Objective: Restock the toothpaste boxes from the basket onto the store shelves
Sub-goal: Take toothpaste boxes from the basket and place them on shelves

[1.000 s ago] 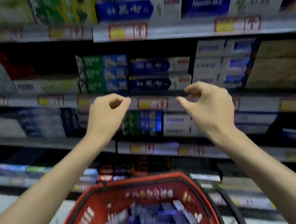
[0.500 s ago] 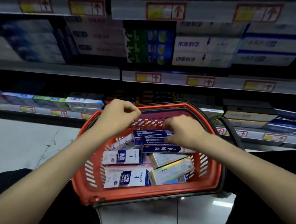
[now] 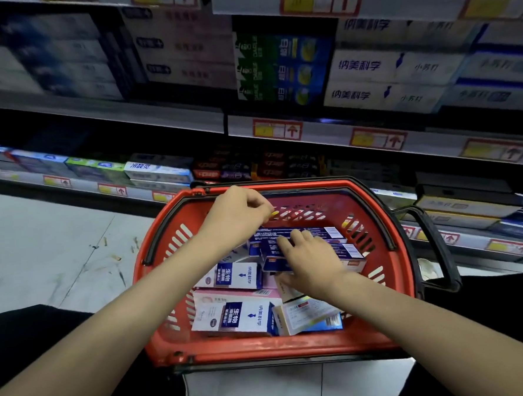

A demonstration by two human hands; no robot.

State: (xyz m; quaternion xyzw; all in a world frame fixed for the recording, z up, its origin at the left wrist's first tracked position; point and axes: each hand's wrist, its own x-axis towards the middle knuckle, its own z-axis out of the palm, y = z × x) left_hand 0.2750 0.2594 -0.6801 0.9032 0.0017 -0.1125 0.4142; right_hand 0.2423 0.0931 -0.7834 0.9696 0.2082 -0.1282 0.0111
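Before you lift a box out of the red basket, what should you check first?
1. Right hand resting on the top dark blue box: ok.
2. Fingers wrapped round that box: cannot tell.
3. Nothing lying on top of it: ok.
4. Left hand empty: ok.
5. Basket upright: ok.
6. Free spot for it on the shelves: cannot tell.

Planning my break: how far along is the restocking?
Done: grey store shelves above hold rows of boxes. In hand: the right hand lies on a dark blue toothpaste box in the red plastic basket; left hand curled over its far end. Left: several white, pink and blue boxes still fill the basket.
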